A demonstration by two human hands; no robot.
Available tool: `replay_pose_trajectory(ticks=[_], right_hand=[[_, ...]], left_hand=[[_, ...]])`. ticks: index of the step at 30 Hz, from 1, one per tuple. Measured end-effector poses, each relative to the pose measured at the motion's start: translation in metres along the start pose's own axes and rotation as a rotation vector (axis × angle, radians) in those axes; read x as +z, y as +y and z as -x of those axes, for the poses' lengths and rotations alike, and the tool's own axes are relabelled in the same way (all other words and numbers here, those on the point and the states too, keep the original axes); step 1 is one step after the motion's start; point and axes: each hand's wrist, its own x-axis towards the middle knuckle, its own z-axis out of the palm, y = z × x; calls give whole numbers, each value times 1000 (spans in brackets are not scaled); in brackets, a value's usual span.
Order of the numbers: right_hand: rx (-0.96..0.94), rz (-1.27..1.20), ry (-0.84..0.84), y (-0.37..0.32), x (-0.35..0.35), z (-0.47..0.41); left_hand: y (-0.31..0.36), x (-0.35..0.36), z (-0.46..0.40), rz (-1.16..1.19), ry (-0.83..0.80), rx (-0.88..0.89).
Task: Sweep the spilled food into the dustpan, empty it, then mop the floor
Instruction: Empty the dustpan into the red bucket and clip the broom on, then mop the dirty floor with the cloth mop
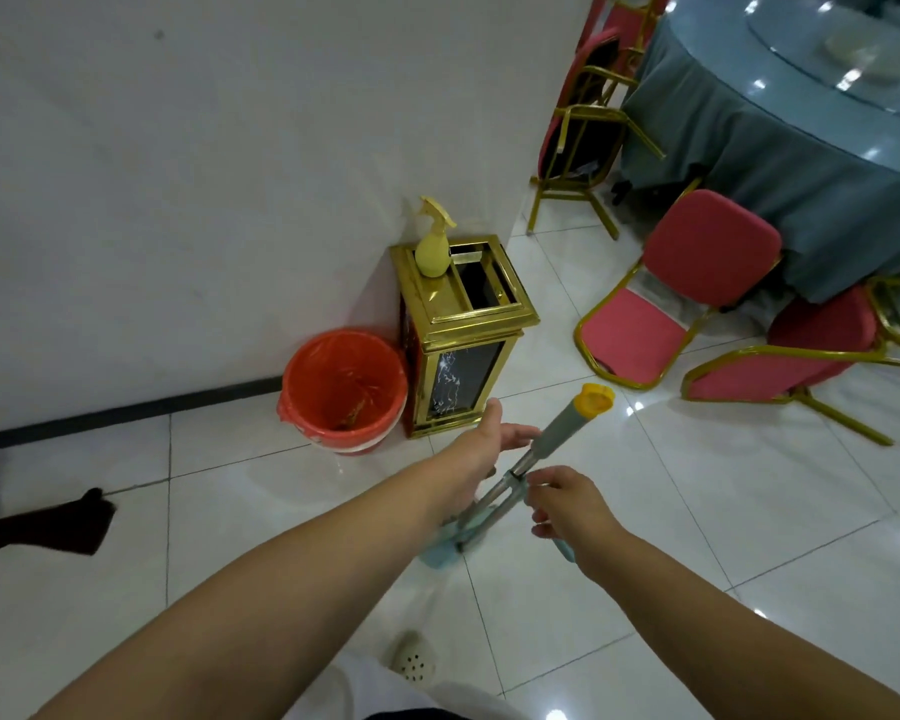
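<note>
1. Mop (pixel 552 441) stands tilted on the white floor (pixel 697 511), just in front of the gold bin (pixel 463 324).
2. We see the left hand (pixel 494 439) open beside its handle, fingers apart, not touching.
3. The right hand (pixel 567 504) is loosely open near the metal shaft; contact we cannot tell.
4. An orange bucket (pixel 344 389) stands against the wall.

Both forearms are bare from the lower edge of the frame up to the wrists, with no sleeves, watch, bracelet or gloves showing. The left hand (pixel 494 439) and the right hand (pixel 567 504) carry no rings that can be made out. At the bottom centre of the frame, white fabric of the person's clothing shows, and just above it a pale perforated shoe (pixel 411 659), its toe dotted with small round holes.
</note>
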Motion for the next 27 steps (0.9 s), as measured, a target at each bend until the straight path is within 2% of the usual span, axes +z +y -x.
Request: replay_pose_trajectory(ticks=[5,8,15,20,23,27], right_hand=[[-43,30,-117,-27,37,10],[-82,79,-174,-50,68,13],[-206,246,-361,-100,167,30],[-289,338,-505,-140,264,54],[-294,328,-577,-165,336,77],[-364,436,-660,-200,437,118]], left_hand=[[12,-40,21,19,21,158],[8,-91,43,209,115,176],[-55,-237,129,459,538,146],[-123,-331,200,767,790,139],[-157,-377,240,899,881,112],[-193,-444,296,1026,981,125]])
